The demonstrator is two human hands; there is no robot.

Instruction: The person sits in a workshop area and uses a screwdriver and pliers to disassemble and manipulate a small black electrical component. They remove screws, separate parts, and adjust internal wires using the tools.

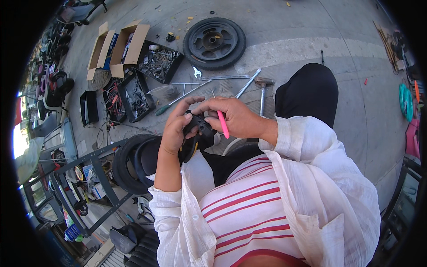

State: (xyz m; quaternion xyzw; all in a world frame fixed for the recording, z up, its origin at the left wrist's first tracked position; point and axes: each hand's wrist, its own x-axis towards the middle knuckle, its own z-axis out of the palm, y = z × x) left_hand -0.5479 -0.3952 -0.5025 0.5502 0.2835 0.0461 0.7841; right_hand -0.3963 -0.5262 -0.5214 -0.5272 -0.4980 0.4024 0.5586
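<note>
My left hand is closed round a small black part with rounded edges and holes, held in front of my lap. In my right hand is a screwdriver with a pink handle; its thin shaft points away from me past the fingers. The right fingertips also reach to the black part, so both hands meet at it. Whether the screwdriver tip touches anything cannot be made out. Something dark with a yellow strip hangs below the part, partly covered by my left wrist.
Ahead on the concrete lie a wheel with its tyre, an open-ended wrench, a hammer and long metal bars. Boxes of hardware and cardboard cartons stand at left. A metal frame and tyres are beside my left leg.
</note>
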